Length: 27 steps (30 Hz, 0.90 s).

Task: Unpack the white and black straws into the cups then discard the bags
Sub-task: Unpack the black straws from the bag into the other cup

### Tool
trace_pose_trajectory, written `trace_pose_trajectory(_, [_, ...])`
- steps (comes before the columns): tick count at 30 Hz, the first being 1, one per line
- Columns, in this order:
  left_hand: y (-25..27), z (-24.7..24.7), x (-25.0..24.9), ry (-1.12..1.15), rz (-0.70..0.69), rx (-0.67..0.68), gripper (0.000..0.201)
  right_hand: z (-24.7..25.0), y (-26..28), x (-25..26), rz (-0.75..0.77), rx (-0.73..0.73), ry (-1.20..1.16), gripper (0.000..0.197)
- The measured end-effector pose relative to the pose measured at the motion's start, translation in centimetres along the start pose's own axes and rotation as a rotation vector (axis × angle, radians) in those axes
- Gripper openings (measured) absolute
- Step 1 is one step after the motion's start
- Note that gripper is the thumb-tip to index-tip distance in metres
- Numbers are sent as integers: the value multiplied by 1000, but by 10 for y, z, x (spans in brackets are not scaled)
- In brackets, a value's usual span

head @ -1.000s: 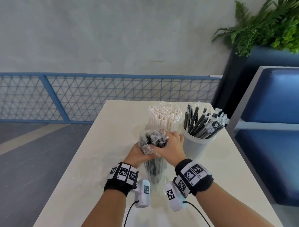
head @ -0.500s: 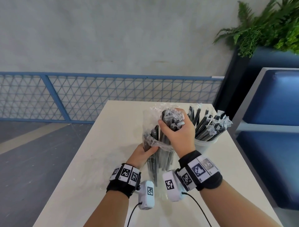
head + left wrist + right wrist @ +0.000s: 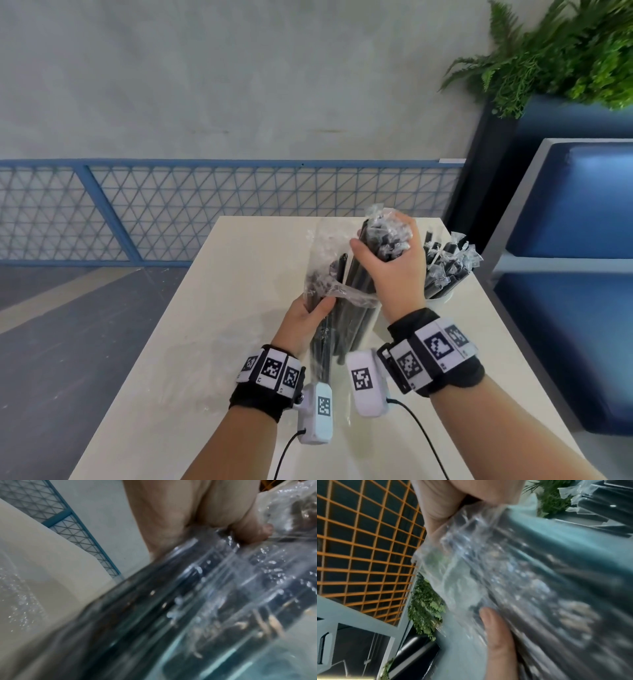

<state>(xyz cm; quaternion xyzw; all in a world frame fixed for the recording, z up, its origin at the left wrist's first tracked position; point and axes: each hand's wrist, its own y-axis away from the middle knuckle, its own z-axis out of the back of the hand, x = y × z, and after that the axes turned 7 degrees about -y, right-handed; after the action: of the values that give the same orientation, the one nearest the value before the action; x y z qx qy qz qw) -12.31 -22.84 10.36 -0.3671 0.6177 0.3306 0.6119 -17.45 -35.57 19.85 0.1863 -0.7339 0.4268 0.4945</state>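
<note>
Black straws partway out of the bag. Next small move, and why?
Probably keep lifting the right hand until the black straw bundle clears the clear bag. The left hand grips the bag low, but the straws' lower ends sit inside it. The cup of black straws stands just right, ready for them.
</note>
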Motion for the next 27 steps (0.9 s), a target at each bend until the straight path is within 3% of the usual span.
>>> trace_pose_trajectory(12, [-3,2,12,-31,94,-56,27,12,-35,26,-6,-100,-167,40])
trace_pose_trajectory(17, [-8,2,15,-99,91,-117,8,18,-46,29,-2,-181,-220,40])
trace_pose_trajectory(21, [-11,1,11,-131,73,-181,11,24,-51,23,-87,-220,-259,41])
trace_pose_trajectory(25, [-13,-3,10,-141,51,-209,11,33,-51,16,-226,-138,-318,48])
trace_pose_trajectory(27, [-13,-7,10,-116,48,-232,15,34,-45,13,-267,-70,-290,42])
